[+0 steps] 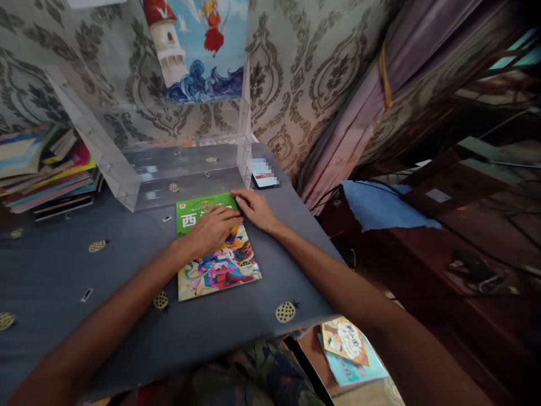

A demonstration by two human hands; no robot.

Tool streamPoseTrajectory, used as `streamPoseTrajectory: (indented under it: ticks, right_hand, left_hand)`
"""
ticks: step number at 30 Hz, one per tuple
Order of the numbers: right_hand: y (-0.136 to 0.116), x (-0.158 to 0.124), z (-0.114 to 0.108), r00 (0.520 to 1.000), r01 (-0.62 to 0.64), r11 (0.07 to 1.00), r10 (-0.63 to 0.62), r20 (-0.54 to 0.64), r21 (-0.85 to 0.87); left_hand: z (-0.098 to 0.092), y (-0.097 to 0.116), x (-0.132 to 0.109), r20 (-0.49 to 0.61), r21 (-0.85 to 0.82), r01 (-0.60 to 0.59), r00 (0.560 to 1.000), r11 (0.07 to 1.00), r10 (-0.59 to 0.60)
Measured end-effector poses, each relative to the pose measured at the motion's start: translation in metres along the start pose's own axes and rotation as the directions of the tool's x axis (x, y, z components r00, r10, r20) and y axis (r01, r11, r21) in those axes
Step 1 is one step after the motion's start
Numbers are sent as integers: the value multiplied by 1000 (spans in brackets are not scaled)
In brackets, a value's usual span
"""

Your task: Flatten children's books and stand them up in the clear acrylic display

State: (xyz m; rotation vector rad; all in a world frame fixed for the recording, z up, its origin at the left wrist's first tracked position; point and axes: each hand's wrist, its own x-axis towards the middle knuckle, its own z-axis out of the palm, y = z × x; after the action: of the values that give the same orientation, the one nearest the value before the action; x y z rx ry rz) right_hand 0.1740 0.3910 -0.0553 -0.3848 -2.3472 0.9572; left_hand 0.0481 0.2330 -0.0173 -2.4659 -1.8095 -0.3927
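A picture book [224, 276] with a green top and a colourful illustrated cover lies closed on the table. My left hand [213, 228] rests palm down across the cover, fingers stretched toward its right edge and hiding part of the title. At the book's top right corner is my right hand [256, 210], its thumb and forefinger closed about the corner. The undersides of the fingers are hidden there.
A clear acrylic stand [127, 189] is behind the book on the grey tabletop [127, 270]. Stacked books [63, 180] are at the left; a phone [265, 173] lies back right. More booklets [349, 347] lie below the table's front edge. A curtain [350, 146] hangs to the right.
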Motion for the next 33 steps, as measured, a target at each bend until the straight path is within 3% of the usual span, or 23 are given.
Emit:
streamPoseTrajectory:
  ticks: [7,16,26,33]
  right_hand:
    - [-4,-3,3,999,41,995,-39,27,-87]
    - [-9,-8,6,996,79,979,-72,46,-187]
    - [-10,-18,9,990,130,959,-110,91,-253]
    - [-13,-22,9,989,130,952,-104,104,-279]
  left_hand:
    - [-6,19,-2,46,68,33,998,997,-36]
    - [-9,64,-27,21,-41,-42,999,998,43]
    - [-7,84,-46,-11,-102,-20,1000,995,19]
    - [3,89,-53,-59,13,-83,995,996,84]
